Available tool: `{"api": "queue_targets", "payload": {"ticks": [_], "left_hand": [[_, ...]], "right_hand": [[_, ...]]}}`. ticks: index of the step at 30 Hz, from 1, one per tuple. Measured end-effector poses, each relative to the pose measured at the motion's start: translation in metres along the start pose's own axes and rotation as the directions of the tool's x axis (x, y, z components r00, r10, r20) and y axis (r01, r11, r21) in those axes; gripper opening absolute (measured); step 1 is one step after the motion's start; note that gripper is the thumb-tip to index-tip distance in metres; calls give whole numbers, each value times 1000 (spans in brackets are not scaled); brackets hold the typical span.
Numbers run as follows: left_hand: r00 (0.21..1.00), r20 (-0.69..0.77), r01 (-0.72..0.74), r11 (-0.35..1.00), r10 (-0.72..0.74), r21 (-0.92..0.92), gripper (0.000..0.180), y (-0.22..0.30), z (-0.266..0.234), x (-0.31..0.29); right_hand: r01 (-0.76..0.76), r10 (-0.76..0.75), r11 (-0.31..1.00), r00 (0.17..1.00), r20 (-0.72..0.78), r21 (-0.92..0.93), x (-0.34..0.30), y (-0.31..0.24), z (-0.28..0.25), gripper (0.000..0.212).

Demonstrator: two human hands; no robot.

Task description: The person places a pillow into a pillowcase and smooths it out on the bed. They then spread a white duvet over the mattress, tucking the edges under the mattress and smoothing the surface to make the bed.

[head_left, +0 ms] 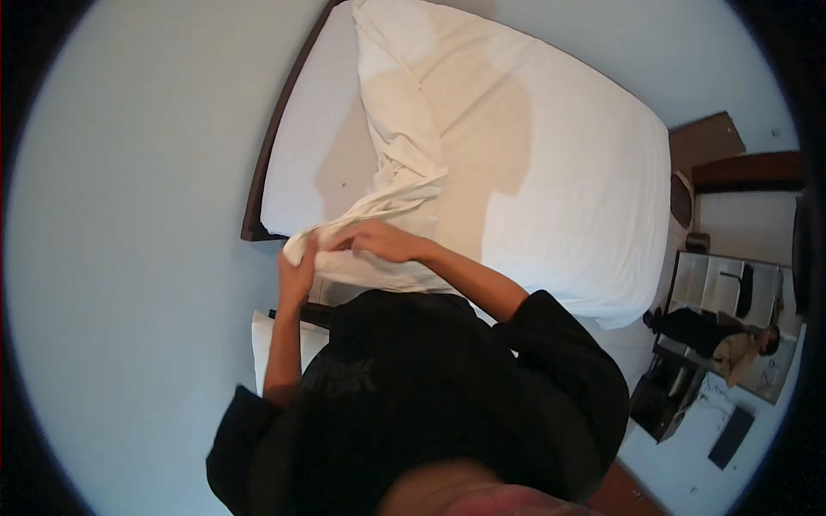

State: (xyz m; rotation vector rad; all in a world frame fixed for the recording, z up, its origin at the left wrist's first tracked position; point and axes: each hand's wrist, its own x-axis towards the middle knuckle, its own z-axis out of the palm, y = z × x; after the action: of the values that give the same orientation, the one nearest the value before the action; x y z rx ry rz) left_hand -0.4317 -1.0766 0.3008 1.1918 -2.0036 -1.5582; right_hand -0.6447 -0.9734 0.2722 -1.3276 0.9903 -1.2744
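A white bed sheet (576, 206) covers most of the bed, its near-left edge bunched into folds. My left hand (298, 268) is closed on a corner of the sheet, just off the bed's near left corner. Beside it, my right hand (383, 241) reaches across with its fingers bent on the same gathered edge; the fingertips are partly blurred. Between the folds and the headboard lies the bare white mattress (301, 146), with shadows over it. The sheet hangs down the bed's near side in front of my body.
A dark wooden headboard (280, 120) borders the mattress at the left. Below my left forearm lies a white pillow (265, 344). At the right, another person (731, 344) stands near a shelf unit (688, 279) and a dark box-shaped cabinet (661, 400). A pale wall (129, 258) rises at left.
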Motion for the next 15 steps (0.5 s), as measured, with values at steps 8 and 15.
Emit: {"api": "queue_targets", "payload": {"ticks": [8,15], "left_hand": [[325,-724,137,788,-608,-600,54,-107,8,-181],[-13,-580,26,580,-814,-814,68,-144,41,-282]], "right_hand": [[-759,254,646,316,-914,-83,1,212,-156,52],[-721,733,654,532,-425,226,88,270,-140,57]]}}
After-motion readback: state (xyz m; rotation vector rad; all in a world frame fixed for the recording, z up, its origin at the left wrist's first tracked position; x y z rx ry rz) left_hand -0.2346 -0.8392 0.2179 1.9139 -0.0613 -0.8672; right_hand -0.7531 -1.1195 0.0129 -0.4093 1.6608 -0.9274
